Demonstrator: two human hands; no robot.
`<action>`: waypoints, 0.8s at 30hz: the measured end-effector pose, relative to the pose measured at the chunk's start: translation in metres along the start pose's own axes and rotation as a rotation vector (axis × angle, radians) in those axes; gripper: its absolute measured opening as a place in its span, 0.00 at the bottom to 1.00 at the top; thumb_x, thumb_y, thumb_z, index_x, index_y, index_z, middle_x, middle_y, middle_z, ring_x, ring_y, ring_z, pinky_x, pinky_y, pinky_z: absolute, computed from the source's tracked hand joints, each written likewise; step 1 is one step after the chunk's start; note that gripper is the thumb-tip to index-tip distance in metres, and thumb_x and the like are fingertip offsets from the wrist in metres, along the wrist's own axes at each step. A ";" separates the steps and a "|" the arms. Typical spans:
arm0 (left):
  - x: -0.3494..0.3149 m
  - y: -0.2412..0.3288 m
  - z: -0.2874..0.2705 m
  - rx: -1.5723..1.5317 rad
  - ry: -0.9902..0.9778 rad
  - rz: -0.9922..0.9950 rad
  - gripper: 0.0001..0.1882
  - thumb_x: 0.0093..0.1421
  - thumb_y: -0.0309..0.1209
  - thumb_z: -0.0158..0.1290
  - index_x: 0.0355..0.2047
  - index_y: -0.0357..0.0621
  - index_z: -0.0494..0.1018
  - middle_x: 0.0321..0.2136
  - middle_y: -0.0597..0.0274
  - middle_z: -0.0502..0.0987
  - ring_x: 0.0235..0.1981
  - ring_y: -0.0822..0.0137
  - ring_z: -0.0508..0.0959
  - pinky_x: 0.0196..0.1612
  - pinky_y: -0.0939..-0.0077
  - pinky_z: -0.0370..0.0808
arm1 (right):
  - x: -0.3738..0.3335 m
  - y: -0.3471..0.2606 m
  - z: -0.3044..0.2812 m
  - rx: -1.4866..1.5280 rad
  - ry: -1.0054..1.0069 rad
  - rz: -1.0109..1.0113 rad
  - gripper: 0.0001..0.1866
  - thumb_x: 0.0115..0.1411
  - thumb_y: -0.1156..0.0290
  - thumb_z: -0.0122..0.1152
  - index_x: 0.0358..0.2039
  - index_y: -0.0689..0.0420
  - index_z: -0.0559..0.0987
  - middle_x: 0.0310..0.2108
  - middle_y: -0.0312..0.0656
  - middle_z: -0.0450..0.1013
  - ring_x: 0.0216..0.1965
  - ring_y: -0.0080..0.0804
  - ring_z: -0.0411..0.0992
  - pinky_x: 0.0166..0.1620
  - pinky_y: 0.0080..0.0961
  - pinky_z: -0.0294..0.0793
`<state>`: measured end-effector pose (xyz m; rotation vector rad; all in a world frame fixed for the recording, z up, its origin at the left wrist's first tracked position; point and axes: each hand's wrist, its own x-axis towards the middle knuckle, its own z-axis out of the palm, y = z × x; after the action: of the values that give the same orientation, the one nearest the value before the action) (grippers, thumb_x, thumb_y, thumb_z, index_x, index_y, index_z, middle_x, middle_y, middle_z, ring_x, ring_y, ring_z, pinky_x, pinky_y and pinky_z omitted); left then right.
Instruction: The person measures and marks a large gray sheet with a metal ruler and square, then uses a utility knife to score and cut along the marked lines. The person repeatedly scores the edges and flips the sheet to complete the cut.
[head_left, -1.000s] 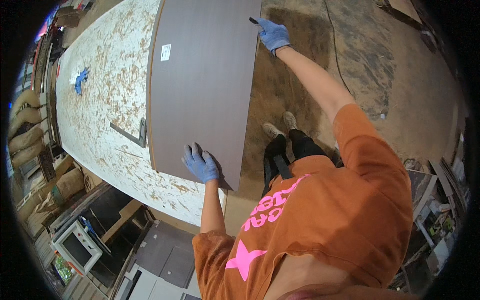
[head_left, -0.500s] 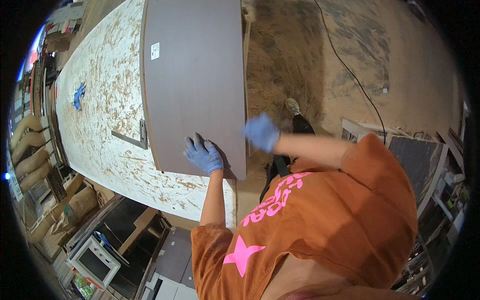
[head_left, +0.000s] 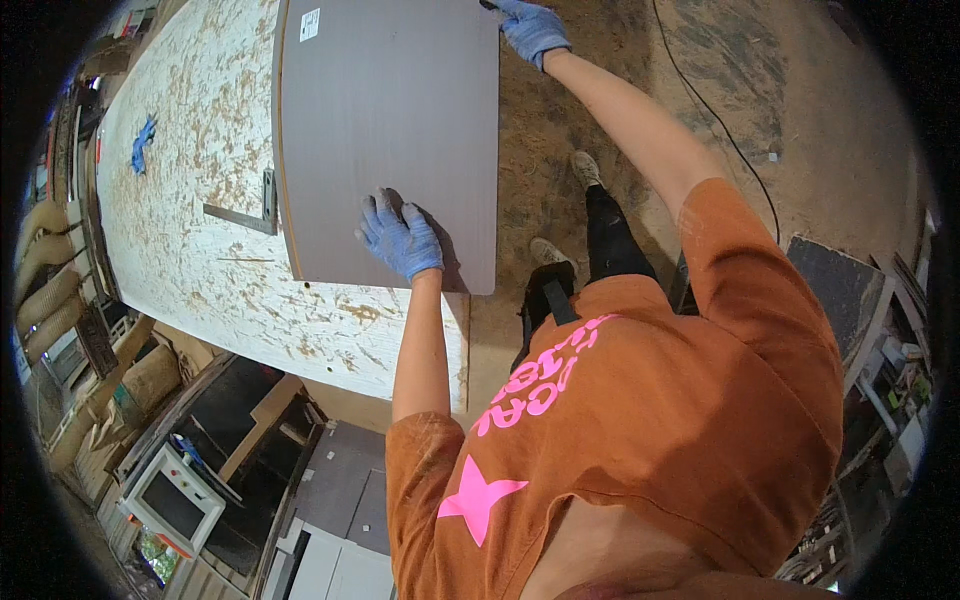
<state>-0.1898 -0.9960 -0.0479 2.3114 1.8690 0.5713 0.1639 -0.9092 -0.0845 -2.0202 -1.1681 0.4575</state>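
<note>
A large grey-brown panel lies flat on a worn white worktable, its right edge reaching past the tabletop. My left hand, in a blue glove with dirty fingertips, rests flat on the panel close to its near edge, fingers spread. At the top of the view my right hand, also blue-gloved, is closed over the panel's right edge; its dark fingertips are partly cut off by the frame. A metal try square lies on the table against the panel's left edge. Near the panel's far left corner is a white label.
The worktable has chipped white paint, and a crumpled blue glove lies on it. A cable runs across the dusty floor at right. Ribbed hoses stand at far left, and a machine screen at lower left.
My right hand has swung from beside the panel's near right side out to its far right edge. My left hand stays on the panel. The whole view has shifted.
</note>
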 end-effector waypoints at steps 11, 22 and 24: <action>-0.012 -0.019 0.017 -1.064 0.184 -0.295 0.21 0.63 0.25 0.45 0.56 0.35 0.67 0.48 0.52 0.74 0.48 0.64 0.73 0.59 0.68 0.64 | -0.343 -0.085 0.017 -0.304 -0.566 -0.424 0.06 0.54 0.70 0.51 0.26 0.52 0.77 0.26 0.42 0.75 0.30 0.39 0.75 0.30 0.40 0.71; -0.009 0.006 -0.001 -0.057 -0.184 0.415 0.28 0.58 0.47 0.50 0.56 0.50 0.69 0.61 0.48 0.63 0.61 0.47 0.62 0.66 0.54 0.48 | -0.327 -0.032 -0.055 0.850 -0.661 0.681 0.18 0.61 0.52 0.57 0.42 0.51 0.79 0.27 0.34 0.75 0.26 0.25 0.74 0.25 0.22 0.72; -0.020 0.033 -0.009 0.083 -0.281 0.600 0.33 0.54 0.55 0.50 0.58 0.60 0.66 0.62 0.47 0.60 0.64 0.45 0.56 0.66 0.47 0.45 | -0.330 -0.006 -0.081 1.155 -0.586 0.884 0.18 0.60 0.50 0.59 0.42 0.49 0.78 0.27 0.33 0.75 0.24 0.22 0.73 0.22 0.22 0.70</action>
<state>-0.1664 -1.0238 -0.0334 2.8272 1.0878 0.1964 0.0386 -1.2225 -0.0461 -1.2152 -0.0347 1.7543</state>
